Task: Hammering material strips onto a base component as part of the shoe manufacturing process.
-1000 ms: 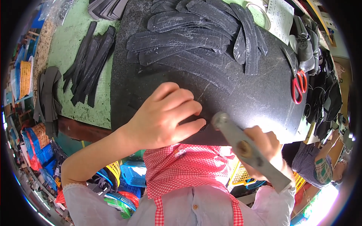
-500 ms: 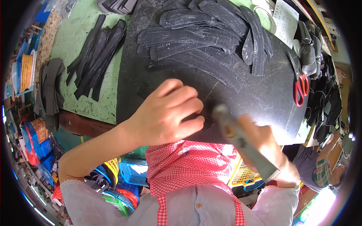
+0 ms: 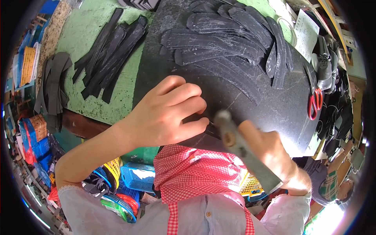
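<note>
My right hand (image 3: 266, 147) is closed round the handle of a hammer (image 3: 250, 162), whose long grey metal head slants across in front of it. The rounded striking end, slightly blurred, is close to my left fingertips. My left hand (image 3: 168, 111) is curled with thumb and fingers pinched together low over the black work mat (image 3: 282, 113). What those fingers hold is hidden beneath them. Beyond both hands lies a heap of dark, chalk-marked strips (image 3: 215, 41) with rounded ends, overlapping one another.
Thinner black strips (image 3: 113, 58) lie on the green tabletop (image 3: 86, 33) at left, and grey strips (image 3: 55, 86) hang over its edge. Red-handled scissors (image 3: 314, 100) rest at right, near a paper sheet (image 3: 306, 33). Plastic baskets (image 3: 137, 176) stand below. Another person (image 3: 333, 180) is at far right.
The view has shifted, so the strips and mat appear farther right and slightly lower. The hammer head is a little nearer my left hand; both hands keep their grip.
</note>
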Demonstrator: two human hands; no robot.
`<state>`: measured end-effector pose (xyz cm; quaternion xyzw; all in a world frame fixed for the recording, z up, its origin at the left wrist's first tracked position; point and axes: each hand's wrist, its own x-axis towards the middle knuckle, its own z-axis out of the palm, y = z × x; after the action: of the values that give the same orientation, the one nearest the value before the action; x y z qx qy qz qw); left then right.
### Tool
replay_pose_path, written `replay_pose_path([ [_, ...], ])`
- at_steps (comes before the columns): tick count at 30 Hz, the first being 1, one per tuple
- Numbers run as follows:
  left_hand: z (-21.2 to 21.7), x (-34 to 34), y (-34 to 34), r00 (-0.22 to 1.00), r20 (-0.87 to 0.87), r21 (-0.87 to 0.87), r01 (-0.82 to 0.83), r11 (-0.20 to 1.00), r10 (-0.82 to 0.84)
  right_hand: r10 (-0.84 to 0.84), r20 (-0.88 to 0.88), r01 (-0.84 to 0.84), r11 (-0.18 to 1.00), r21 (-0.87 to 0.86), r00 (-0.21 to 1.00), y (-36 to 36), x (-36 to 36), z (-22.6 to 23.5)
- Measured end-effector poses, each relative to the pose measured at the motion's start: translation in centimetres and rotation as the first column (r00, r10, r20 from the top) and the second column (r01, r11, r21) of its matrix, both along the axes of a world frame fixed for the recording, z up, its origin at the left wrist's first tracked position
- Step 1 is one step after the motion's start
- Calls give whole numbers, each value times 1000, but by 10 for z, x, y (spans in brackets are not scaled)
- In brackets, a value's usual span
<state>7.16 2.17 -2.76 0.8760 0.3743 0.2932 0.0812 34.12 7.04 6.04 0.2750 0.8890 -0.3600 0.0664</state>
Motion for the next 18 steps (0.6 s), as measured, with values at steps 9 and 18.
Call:
replay_pose_path([
  [9,3,-24,7,995,98,-189,1,982,18,30,3,-29,997,-76,1000,3,-24,-1],
  [18,3,-55,16,994,99,-215,-14,977,36,-5,16,8,986,-166,1000,15,-50,0],
])
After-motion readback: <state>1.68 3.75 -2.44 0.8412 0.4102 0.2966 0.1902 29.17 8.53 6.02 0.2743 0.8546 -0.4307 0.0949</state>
